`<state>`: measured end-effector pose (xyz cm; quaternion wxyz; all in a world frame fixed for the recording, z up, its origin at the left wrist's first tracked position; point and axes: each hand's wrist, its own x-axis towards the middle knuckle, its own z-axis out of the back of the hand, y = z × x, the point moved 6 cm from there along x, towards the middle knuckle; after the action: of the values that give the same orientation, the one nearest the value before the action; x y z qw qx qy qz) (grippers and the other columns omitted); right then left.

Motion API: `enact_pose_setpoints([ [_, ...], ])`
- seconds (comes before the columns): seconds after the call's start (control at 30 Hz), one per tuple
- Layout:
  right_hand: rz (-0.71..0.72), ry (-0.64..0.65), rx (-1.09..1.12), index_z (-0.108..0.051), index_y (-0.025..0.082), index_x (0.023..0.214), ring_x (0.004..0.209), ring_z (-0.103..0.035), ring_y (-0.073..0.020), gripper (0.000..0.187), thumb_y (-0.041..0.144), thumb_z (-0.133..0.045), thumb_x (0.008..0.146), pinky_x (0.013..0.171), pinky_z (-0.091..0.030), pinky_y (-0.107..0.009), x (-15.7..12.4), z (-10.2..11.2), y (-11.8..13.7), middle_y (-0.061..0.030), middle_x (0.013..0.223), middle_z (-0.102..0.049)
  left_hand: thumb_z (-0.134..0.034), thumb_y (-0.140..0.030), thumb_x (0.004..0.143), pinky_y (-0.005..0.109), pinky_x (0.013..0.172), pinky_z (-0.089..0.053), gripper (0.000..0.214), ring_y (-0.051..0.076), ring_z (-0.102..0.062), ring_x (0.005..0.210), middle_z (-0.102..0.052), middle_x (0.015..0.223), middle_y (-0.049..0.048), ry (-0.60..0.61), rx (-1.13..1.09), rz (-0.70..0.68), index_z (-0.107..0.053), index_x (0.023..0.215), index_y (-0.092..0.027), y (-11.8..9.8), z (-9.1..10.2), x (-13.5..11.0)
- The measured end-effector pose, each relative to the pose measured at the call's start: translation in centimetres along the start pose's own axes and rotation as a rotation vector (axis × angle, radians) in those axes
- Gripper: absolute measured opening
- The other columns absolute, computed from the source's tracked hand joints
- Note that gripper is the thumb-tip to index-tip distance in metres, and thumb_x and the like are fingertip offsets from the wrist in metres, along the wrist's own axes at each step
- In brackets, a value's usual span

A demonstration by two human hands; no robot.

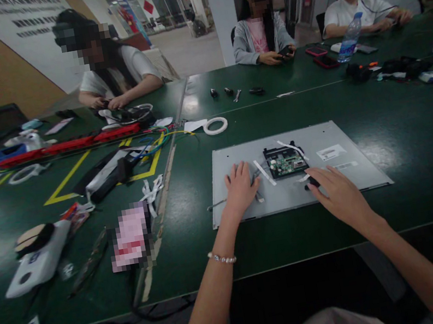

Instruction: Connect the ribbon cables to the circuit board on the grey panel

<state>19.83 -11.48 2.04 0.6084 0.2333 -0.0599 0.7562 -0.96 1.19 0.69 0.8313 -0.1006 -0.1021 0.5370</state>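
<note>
A flat grey metal panel (236,154) lies on the table in front of me. On it sits a black frame with a green circuit board (287,164), with white tape strips (265,172) around it. My left hand (241,186) rests on the panel's left part, fingers spread, with thin grey wires or a tool (217,205) partly hidden under it. Beside the board's lower right corner, my right hand (340,194) curls with a small black part (313,183) between thumb and fingers; the hand hides some of it. What that part is, I cannot make out.
A tape roll (215,125) lies behind the panel, with a small wrench (237,95) farther back. To the left are a red power strip (72,145), cables, a pink pouch (131,234) and a white device (40,263). Several people sit across the table near a water bottle (350,39).
</note>
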Motion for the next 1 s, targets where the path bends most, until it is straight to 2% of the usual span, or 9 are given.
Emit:
enact_pose_setpoints([
  [0.13,0.113,0.062,-0.017,-0.053,0.014,0.129,0.131,-0.041,-0.0255,0.041,0.034,-0.039,0.096,0.111,-0.030,-0.051,-0.2,-0.4,0.4,-0.0106,0.131,-0.055,-0.043,-0.037,0.092,0.060,0.109,-0.023,0.054,0.035,-0.021,0.142,-0.031,0.152,0.0135,0.002,0.005,-0.003,-0.034,0.141,-0.017,-0.1,0.2,0.0],
  [0.3,0.147,0.149,0.025,-0.049,0.017,0.134,0.135,-0.035,-0.0237,0.044,0.036,-0.038,0.096,0.112,-0.027,-0.052,0.2,0.3,0.3,-0.0087,0.134,-0.053,-0.044,-0.037,0.092,0.060,0.109,-0.022,0.054,0.034,-0.022,0.142,-0.032,0.152,0.0144,-0.004,0.005,-0.005,-0.034,0.141,-0.017,-0.1,0.0,0.0],
  [0.43,0.148,0.188,0.009,-0.037,0.021,0.145,0.142,-0.019,-0.0262,0.056,0.044,-0.043,0.093,0.112,-0.025,-0.053,0.2,1.3,-2.9,-0.0063,0.150,-0.033,-0.042,-0.038,0.093,0.060,0.109,-0.022,0.055,0.033,-0.021,0.142,-0.032,0.151,0.0147,-0.009,-0.007,-0.006,-0.031,0.143,-0.018,0.1,-0.1,0.1],
  [0.53,0.170,0.271,-0.007,-0.037,0.023,0.146,0.143,-0.011,-0.0318,0.067,0.054,-0.051,0.087,0.110,-0.026,-0.056,-0.4,0.9,-6.5,-0.0067,0.154,-0.022,-0.041,-0.039,0.094,0.060,0.109,-0.023,0.055,0.033,-0.021,0.142,-0.032,0.151,0.0156,-0.025,-0.022,0.010,-0.030,0.143,-0.017,0.1,0.1,0.2],
  [0.63,0.182,0.372,0.000,-0.034,0.025,0.147,0.142,-0.014,-0.0336,0.075,0.059,-0.053,0.084,0.109,-0.025,-0.057,-1.4,-0.3,-9.1,-0.0079,0.155,-0.019,-0.041,-0.041,0.094,0.060,0.108,-0.025,0.056,0.032,-0.022,0.142,-0.030,0.152,0.0161,-0.056,-0.042,0.024,-0.030,0.144,-0.017,0.0,0.6,0.3],
  [0.7,0.188,0.410,0.000,-0.031,0.027,0.149,0.142,-0.016,-0.0335,0.078,0.062,-0.052,0.083,0.109,-0.024,-0.058,-2.0,-0.9,-9.9,-0.0080,0.155,-0.019,-0.041,-0.040,0.094,0.057,0.109,-0.027,0.055,0.031,-0.023,0.142,-0.032,0.151,0.0158,-0.092,-0.059,0.027,-0.030,0.143,-0.017,-0.1,1.1,0.3],
  [1.0,0.110,0.379,-0.097,-0.028,0.018,0.150,0.141,-0.020,-0.0323,0.083,0.065,-0.047,0.084,0.109,-0.027,-0.055,-3.6,-1.0,-10.8,-0.0103,0.153,-0.024,-0.038,-0.032,0.096,0.045,0.111,-0.029,0.046,0.025,-0.034,0.137,-0.042,0.144,0.0140,-0.318,-0.143,0.056,-0.036,0.138,-0.016,0.9,2.9,0.3],
])
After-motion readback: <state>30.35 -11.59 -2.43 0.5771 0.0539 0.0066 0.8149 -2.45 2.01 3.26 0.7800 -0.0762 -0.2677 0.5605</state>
